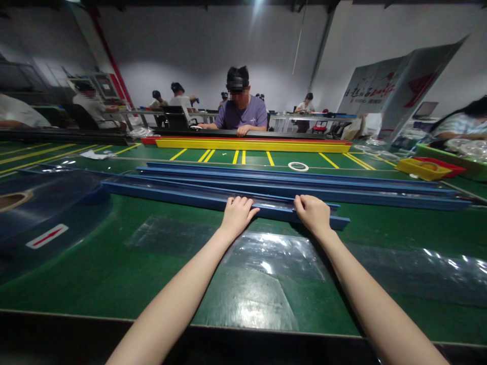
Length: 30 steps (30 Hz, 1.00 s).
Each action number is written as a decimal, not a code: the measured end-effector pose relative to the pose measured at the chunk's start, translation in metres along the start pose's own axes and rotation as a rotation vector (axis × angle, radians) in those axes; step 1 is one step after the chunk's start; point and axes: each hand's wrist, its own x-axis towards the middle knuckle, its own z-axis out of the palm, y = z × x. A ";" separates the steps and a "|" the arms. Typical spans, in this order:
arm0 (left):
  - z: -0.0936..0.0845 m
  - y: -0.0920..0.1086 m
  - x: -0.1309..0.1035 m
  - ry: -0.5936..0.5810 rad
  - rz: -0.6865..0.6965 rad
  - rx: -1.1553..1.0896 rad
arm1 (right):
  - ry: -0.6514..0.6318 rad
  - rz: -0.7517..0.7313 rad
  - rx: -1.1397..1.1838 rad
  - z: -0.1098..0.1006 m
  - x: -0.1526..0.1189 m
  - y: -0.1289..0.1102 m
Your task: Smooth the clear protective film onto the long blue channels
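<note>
A long blue channel lies nearest to me on the green table, with shiny clear film inside it. My left hand rests on the channel's near edge, fingers bent over it and thumb stretched out to the right. Farther right, my right hand is closed like a fist over the same channel, near its right end; what its fingers pinch is hidden. More blue channels lie just behind. Flat clear plastic sheets are spread on the table below my hands.
At left stands a large roll of clear film with a red-arrow label. A yellow channel, white ring and yellow tray lie farther back. A person in purple sits opposite; others work behind.
</note>
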 end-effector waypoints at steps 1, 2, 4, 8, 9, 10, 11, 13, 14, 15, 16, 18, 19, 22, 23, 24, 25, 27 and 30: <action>0.000 0.000 0.000 -0.003 -0.001 0.000 | 0.000 0.001 -0.007 0.002 0.000 -0.002; 0.000 0.000 0.000 -0.004 0.000 0.001 | 0.003 -0.003 -0.013 0.004 0.000 -0.003; 0.000 0.000 0.000 -0.001 0.001 0.003 | 0.022 -0.021 -0.018 0.007 -0.001 -0.006; 0.001 0.000 0.000 0.011 0.005 0.009 | 0.083 -0.084 -0.026 0.008 -0.004 -0.014; 0.002 0.000 0.000 0.014 0.005 0.010 | 0.091 -0.100 -0.027 0.008 -0.004 -0.016; 0.002 0.000 0.000 0.016 0.006 0.010 | 0.092 -0.114 -0.027 0.008 -0.004 -0.018; 0.002 0.000 0.000 0.017 0.007 0.010 | 0.087 -0.125 -0.025 0.008 -0.004 -0.020; 0.001 0.000 0.000 0.018 0.005 0.012 | 0.061 -0.129 -0.020 0.008 -0.004 -0.023; 0.001 0.000 0.000 0.017 0.004 0.012 | 0.039 -0.122 -0.019 0.008 -0.003 -0.024; 0.001 0.000 0.000 0.016 0.002 0.011 | 0.013 -0.112 -0.019 0.009 -0.003 -0.025; 0.001 0.000 0.000 0.014 0.001 0.009 | -0.017 -0.100 -0.022 0.009 -0.002 -0.025; 0.000 0.000 0.000 0.012 -0.001 0.002 | -0.077 -0.080 -0.032 0.010 -0.001 -0.025; 0.000 0.000 0.000 0.013 -0.001 -0.001 | -0.103 -0.074 -0.040 0.010 0.000 -0.025; 0.001 0.000 -0.001 0.015 0.001 0.000 | -0.143 -0.072 -0.059 0.009 0.001 -0.025; 0.001 0.000 -0.001 0.015 0.001 0.003 | -0.142 -0.073 -0.064 0.009 0.001 -0.026; 0.001 0.000 -0.001 0.015 0.001 0.006 | -0.133 -0.073 -0.070 0.009 0.001 -0.026; 0.001 0.000 -0.001 0.014 0.001 0.008 | -0.120 -0.073 -0.075 0.009 0.001 -0.026; 0.001 0.001 -0.001 0.013 -0.002 0.008 | -0.088 -0.071 -0.086 0.011 0.000 -0.026; 0.001 0.001 -0.001 0.012 -0.003 -0.001 | -0.047 -0.072 -0.092 0.013 -0.001 -0.026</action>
